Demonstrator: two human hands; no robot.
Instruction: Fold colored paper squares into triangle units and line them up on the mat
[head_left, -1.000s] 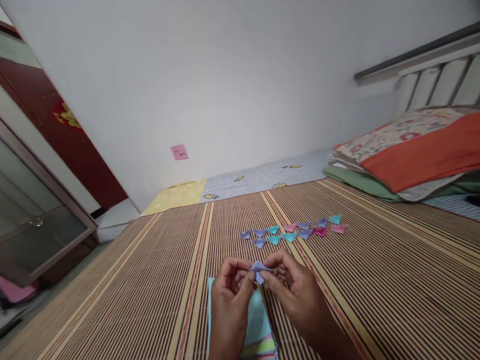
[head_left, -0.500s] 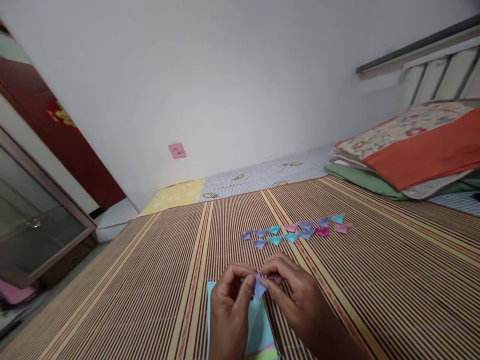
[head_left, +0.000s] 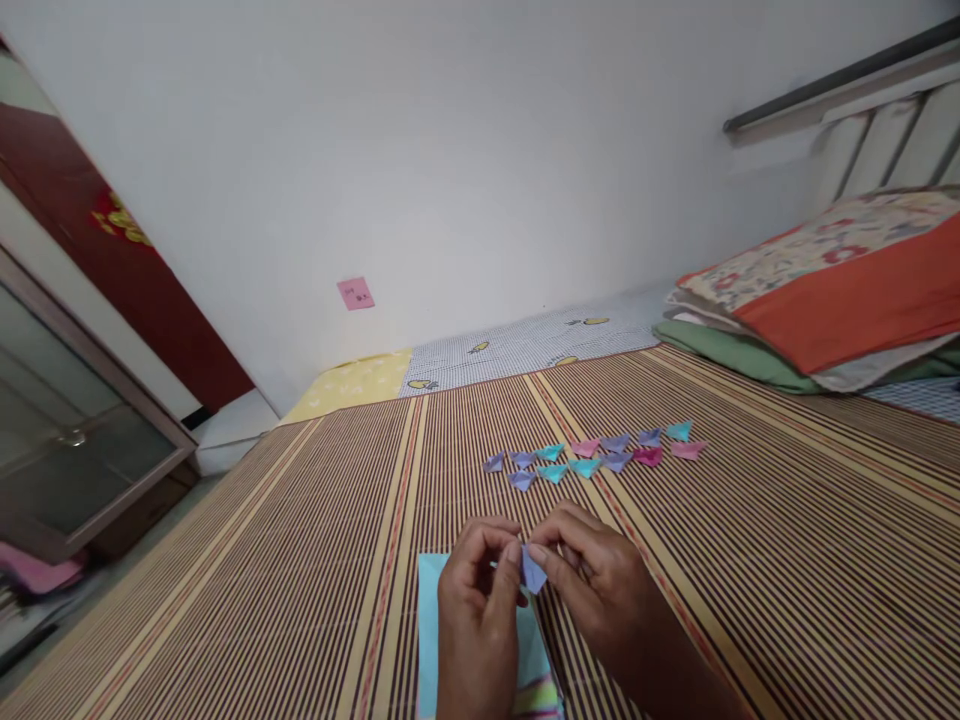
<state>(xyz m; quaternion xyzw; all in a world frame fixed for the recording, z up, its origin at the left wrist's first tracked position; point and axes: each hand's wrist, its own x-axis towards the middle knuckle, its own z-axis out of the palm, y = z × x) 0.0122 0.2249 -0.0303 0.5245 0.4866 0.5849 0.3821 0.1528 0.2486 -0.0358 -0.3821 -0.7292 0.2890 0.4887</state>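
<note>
Over a stack of coloured sheets (head_left: 430, 630), the left hand (head_left: 480, 612) and right hand (head_left: 596, 580) pinch a small purple paper (head_left: 533, 573) between fingers and thumbs. It looks flat-faced and creased, narrowing towards the bottom (fingers hide the rest). Beyond, the striped mat (head_left: 262, 580) bears folded papers (head_left: 553, 474) in two rows, turquoise, purple and pink.
</note>
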